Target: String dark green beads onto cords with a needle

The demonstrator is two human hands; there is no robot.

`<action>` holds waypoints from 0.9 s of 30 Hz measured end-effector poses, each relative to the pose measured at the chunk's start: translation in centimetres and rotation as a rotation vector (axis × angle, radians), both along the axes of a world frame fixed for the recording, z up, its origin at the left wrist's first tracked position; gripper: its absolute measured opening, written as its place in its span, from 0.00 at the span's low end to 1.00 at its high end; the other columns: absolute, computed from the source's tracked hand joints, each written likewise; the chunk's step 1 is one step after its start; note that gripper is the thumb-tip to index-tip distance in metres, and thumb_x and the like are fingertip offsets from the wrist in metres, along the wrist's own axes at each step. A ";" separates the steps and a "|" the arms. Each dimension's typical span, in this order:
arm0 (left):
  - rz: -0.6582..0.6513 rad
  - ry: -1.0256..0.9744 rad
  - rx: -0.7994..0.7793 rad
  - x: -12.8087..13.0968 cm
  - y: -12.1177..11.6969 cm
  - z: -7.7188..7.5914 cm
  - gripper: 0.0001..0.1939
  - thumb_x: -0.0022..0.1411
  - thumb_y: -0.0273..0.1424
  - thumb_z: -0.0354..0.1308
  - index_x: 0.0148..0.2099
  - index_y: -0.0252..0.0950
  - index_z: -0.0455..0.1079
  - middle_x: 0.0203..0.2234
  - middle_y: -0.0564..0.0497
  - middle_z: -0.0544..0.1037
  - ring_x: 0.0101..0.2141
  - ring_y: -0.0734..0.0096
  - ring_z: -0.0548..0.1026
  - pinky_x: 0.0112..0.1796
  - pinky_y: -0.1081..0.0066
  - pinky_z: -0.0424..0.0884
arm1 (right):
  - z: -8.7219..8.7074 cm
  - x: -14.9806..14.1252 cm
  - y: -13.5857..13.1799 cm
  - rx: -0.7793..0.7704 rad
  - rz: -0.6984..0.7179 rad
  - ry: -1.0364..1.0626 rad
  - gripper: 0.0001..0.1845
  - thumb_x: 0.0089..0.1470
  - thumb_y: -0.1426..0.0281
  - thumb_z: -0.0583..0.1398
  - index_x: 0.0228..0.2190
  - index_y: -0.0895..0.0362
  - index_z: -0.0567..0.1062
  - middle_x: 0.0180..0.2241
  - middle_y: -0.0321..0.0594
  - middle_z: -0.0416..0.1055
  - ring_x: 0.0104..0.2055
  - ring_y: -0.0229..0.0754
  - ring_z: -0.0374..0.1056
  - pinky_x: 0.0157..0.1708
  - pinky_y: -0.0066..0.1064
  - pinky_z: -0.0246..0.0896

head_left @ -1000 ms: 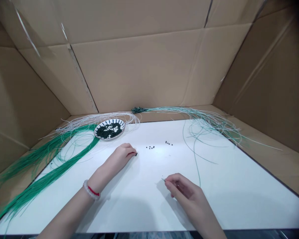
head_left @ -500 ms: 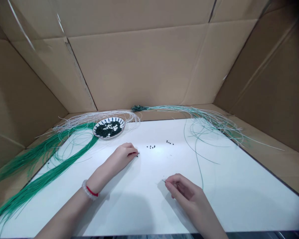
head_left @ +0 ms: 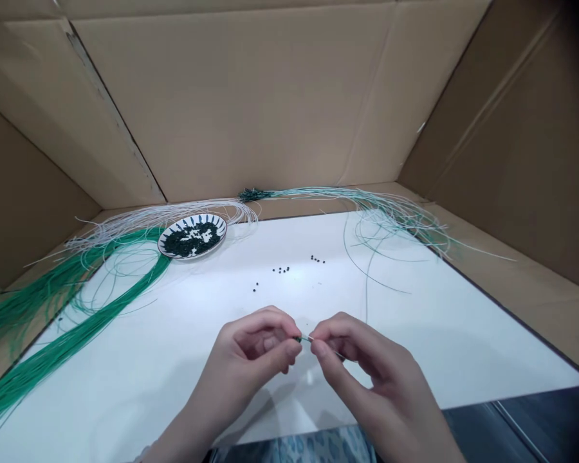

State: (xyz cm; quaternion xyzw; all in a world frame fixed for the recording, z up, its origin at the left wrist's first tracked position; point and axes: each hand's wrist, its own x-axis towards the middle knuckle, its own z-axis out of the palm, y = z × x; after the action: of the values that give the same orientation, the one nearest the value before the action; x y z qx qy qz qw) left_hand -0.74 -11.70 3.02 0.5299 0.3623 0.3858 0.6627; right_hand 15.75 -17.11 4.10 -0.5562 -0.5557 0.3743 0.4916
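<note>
My left hand (head_left: 253,350) and my right hand (head_left: 369,366) are close together above the front of the white board (head_left: 405,354). Between my left thumb and forefinger is a tiny dark green bead (head_left: 297,338), mostly covered by the fingertips. My right fingers pinch a thin, pale cord (head_left: 305,339), whose end points left and reaches the bead. Whether the cord passes through it I cannot tell. Beyond my hands, small dark beads (head_left: 280,270) lie in loose groups, with two of them nearer my left hand.
A striped plate (head_left: 166,233) of dark beads stands at the back left. Bundles of green cord (head_left: 89,333) and white cord (head_left: 139,218) lie beside it. Beaded cords (head_left: 395,218) spread along the back right. Cardboard walls (head_left: 251,96) enclose the board.
My left hand has left the board near the loose beads and come right and closer to me, meeting my right hand. Two beads now lie where it was. The view has tilted down.
</note>
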 end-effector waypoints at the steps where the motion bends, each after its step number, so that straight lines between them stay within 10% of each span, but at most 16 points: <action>1: -0.008 -0.022 -0.008 0.1 -0.1 -0.2 0.04 0.57 0.32 0.69 0.32 0.38 0.78 0.27 0.56 0.73 0.24 0.80 0.67 0.26 0.80 0.65 | 0.0 0.0 -0.1 0.029 -0.006 -0.013 0.10 0.60 0.67 0.58 0.27 0.51 0.74 0.25 0.32 0.69 0.28 0.38 0.62 0.28 0.26 0.59; 27: -0.028 -0.146 -0.032 -0.4 -0.7 -1.0 0.04 0.56 0.35 0.71 0.34 0.42 0.81 0.25 0.55 0.74 0.22 0.81 0.68 0.23 0.81 0.64 | 0.5 -0.1 -0.7 0.243 0.019 -0.119 0.07 0.56 0.76 0.62 0.29 0.52 0.74 0.33 0.36 0.81 0.32 0.40 0.78 0.30 0.25 0.74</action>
State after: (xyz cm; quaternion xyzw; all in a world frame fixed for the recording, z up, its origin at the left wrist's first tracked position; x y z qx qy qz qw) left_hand -1.10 -12.39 2.02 0.4946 0.3116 0.4084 0.7010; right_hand 15.69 -17.80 4.58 -0.5086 -0.6302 0.2754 0.5180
